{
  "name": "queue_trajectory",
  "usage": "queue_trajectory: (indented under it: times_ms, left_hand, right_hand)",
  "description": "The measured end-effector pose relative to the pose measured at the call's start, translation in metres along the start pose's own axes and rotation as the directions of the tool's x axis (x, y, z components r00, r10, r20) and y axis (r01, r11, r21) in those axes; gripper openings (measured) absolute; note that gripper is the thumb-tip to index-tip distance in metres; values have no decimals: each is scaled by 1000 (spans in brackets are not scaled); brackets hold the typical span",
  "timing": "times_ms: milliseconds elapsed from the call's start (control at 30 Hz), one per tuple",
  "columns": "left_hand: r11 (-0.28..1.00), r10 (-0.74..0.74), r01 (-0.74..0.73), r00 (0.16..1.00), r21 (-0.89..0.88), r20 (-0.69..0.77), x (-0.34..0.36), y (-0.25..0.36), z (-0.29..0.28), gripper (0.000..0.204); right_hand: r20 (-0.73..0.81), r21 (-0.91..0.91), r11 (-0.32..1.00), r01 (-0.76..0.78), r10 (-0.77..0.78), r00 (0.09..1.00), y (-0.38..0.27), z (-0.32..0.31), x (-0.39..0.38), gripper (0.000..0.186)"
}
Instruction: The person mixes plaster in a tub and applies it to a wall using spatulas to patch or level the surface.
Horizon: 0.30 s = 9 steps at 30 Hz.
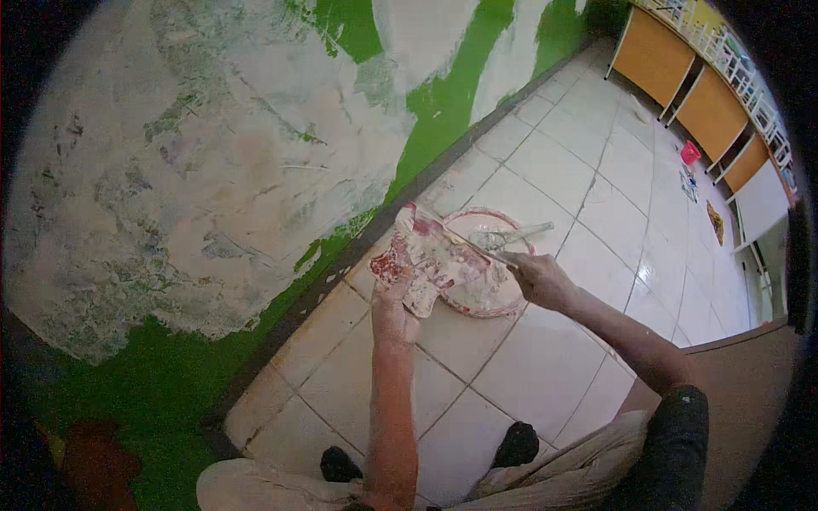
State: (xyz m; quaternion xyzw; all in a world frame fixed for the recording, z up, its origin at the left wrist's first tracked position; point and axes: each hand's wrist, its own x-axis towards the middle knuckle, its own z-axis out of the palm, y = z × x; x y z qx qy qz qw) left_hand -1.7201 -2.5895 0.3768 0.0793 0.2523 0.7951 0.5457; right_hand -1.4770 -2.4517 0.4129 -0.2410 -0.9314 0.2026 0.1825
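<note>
My left hand (394,313) is closed around a ragged red plastic piece (392,262) smeared with whitish putty. A putty knife (480,248) is in the closed grip of my right hand (544,279), its blade side against the putty-covered piece; smears hide much of the blade. Just beneath both hands sits a round, shallow red-rimmed tub (481,314), coated with the same pale putty. A light-coloured tool handle (535,229) sticks out over the tub's far right side.
On the left rises a green wall (341,25) with broad patches of white putty (213,170). Pale floor tiles (477,409) run along its dark skirting. Wooden-panelled tables (652,60), stacked white frames (763,111) and a pink bucket (690,153) stand far right. My dark-covered feet (516,443) are near.
</note>
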Motion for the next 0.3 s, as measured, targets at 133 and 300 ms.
queue_trajectory:
  times_ms: [133,300]
  left_hand:
    - [1000,5,-5,1000,1,-14,4,-2,9,46]
    - [984,116,-108,992,141,-52,13,-13,-34,54]
  right_hand:
    - [-138,201,974,-104,133,981,37,-32,4,25]
    - [58,608,648,-458,539,840,167,-56,-9,20]
